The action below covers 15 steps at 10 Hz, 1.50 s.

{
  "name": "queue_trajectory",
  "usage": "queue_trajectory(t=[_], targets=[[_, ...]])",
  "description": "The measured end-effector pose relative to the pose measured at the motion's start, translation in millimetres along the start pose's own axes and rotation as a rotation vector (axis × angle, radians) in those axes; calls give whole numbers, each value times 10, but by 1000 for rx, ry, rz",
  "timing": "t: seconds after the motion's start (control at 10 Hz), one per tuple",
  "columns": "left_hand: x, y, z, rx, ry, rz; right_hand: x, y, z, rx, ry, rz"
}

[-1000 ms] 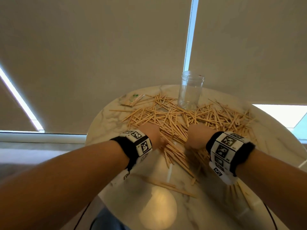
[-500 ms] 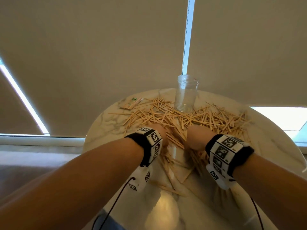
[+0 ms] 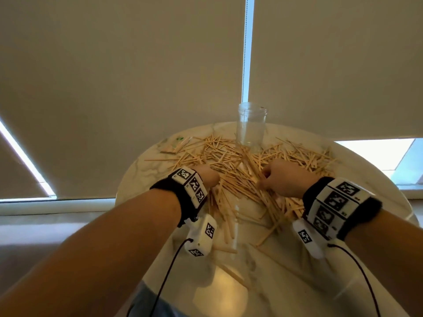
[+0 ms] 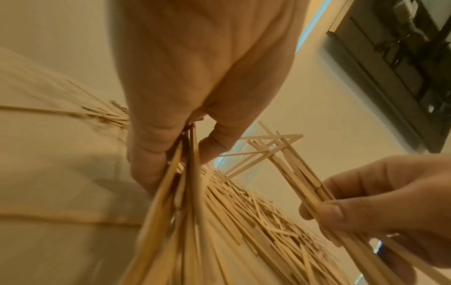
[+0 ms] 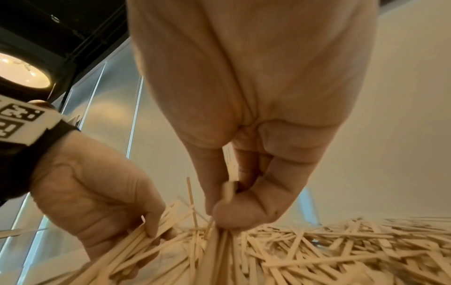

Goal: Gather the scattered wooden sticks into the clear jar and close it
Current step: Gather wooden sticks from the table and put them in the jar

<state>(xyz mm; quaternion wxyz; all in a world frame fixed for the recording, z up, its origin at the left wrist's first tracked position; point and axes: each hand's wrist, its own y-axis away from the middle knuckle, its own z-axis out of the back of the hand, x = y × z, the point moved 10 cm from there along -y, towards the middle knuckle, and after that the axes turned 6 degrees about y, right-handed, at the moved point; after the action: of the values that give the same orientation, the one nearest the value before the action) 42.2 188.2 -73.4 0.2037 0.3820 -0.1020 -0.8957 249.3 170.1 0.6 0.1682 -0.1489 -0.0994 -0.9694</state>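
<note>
Sticks [image 3: 231, 170] of pale wood lie strewn in a wide heap across the far half of the round marble table [image 3: 270, 282], thickest in the middle and thinning to a few loose ones nearer the person. Behind the heap, at the far edge, the clear jar [image 3: 251, 125] stands upright with its mouth open and no sticks showing inside; its lid is not in sight. The left hand [image 3: 207, 176] is down in the heap left of centre, its fingers [image 4: 149, 154] curled round a bundle of sticks that fans out toward the wrist camera. The right hand [image 3: 282, 178] is in the heap right of centre, its thumb and fingers [image 5: 234, 210] pinched tight on a smaller bunch that stands up out of the pile. The two hands are near one another with sticks between them. A small clear wrapper [image 3: 175, 146] with a green mark lies at the left fringe of the heap.
</note>
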Motion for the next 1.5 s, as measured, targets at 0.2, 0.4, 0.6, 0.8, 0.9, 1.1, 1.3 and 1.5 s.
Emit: queue_trajectory(t=[0.2,0.4,0.6,0.8,0.9,1.1,1.3,1.5], targets=[[-105,176,33,73,545,-36,107,110,156,-73,-136,-6],[-423,479,54,-20,775,-73,222,89,192,-144,-182,33],[-693,414,-80,23,863,-147,488,58,154,-179,-246,171],[-524,316,41,-143,784,-126,580,-11,67,-210,-158,246],[-479,353,179,-215,737,-141,509,-25,50,-200,-224,230],[-480,304,95,-134,861,-206,467,46,394,-386,-312,236],[-712,415,-78,-60,842,-369,801,-72,922,-464,-234,318],[-781,438,-30,-84,856,-455,659,-133,1057,-548,-236,255]])
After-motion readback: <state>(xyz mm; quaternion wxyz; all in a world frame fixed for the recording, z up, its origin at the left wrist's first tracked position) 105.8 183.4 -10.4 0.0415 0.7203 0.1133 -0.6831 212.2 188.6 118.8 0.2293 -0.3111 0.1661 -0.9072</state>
